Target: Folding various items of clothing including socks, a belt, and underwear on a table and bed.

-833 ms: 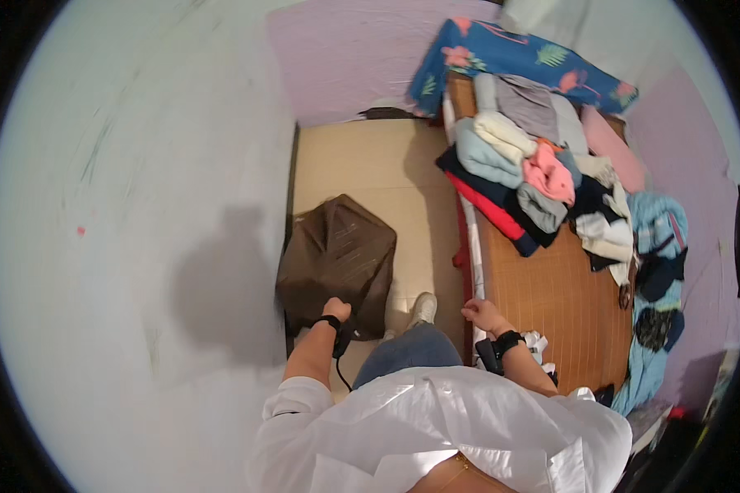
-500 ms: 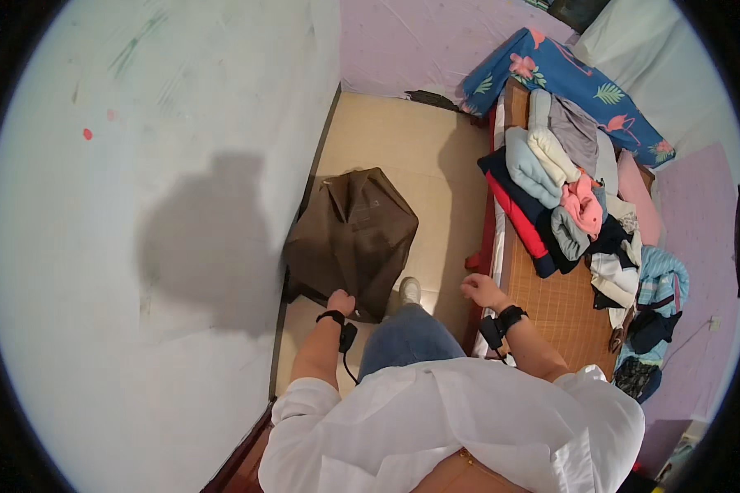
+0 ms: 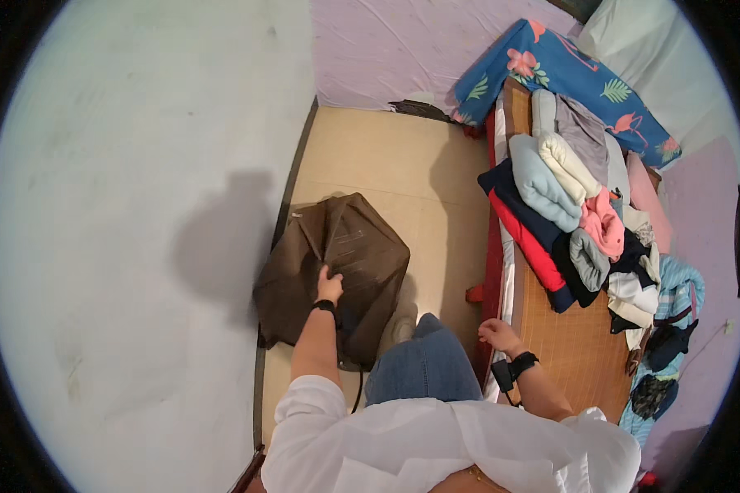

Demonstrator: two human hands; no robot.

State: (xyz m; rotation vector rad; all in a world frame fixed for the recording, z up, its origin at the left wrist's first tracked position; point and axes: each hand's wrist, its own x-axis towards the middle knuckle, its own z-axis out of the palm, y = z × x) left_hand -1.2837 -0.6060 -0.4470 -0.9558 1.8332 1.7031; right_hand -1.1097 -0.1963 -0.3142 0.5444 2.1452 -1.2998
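Observation:
A large brown fabric bag [image 3: 366, 259] lies partly collapsed on the floor, creased and peaked, against the white wall. My left hand [image 3: 330, 286] is on its upper side, fingers closed at a fold where the creases meet. What exactly the fingertips pinch is too small to see. My right hand [image 3: 499, 335] hovers by the near side of the bed, its fingers curled in with nothing visible in them. Each wrist wears a black band.
At the right stands a bed with a woven mat [image 3: 551, 353] and a red frame. Folded clothes [image 3: 551, 189] are piled on it, with loose garments [image 3: 666, 329] along the far right edge. A blue flamingo-print cloth [image 3: 567, 82] hangs over the bed's head. The white wall [image 3: 140, 246] borders the left.
My left hand has moved from the bag's near edge up onto its middle. The bag now appears nearer and its folds have shifted. My right hand stays curled beside the bed.

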